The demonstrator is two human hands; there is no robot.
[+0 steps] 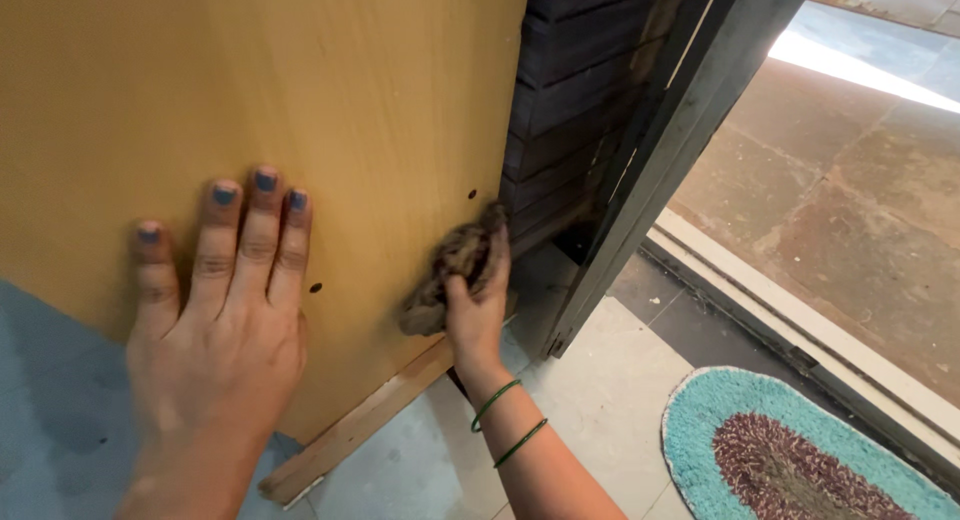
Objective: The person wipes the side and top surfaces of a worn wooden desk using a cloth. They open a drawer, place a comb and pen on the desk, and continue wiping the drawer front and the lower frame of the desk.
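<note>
**Cloth held against lower edge of wooden panel**

Nearest the camera: left hand [222, 315], palm down, pressed flat on the face of a yellow-tan wooden panel [330, 90]. Fingers spread slightly, extended upward; nails painted blue. It grips nothing; contact is palm and fingers on the board only.

Right hand [478, 305] reaches in from below, forearm rising from the bottom edge of the view. Two thin green bangles [508, 422] sit on the wrist. Fingers are closed around a crumpled brown cloth [458, 265], bunched into a wad. Cloth is pressed against the right-hand edge of the panel, low down, just beside the dark slatted surface [570, 100] behind it. Thumb position hidden behind the cloth.

Panel: smooth grain, a few small dark holes [315, 288] between the two hands. A bare strip of lighter wood [365, 420] runs along its lower edge, touching the floor.

Surroundings: pale tiled floor [590, 400] under the right forearm. A dark metal door frame [660, 150] stands tilted in view, right of the slatted surface. Beyond it, a raised pale threshold [800, 320] and a worn reddish-brown outdoor floor [850, 200], sunlit at the far top. An oval rug [790, 455], turquoise border with brown centre, lies on the tiles at lower right, well apart from both hands.
</note>
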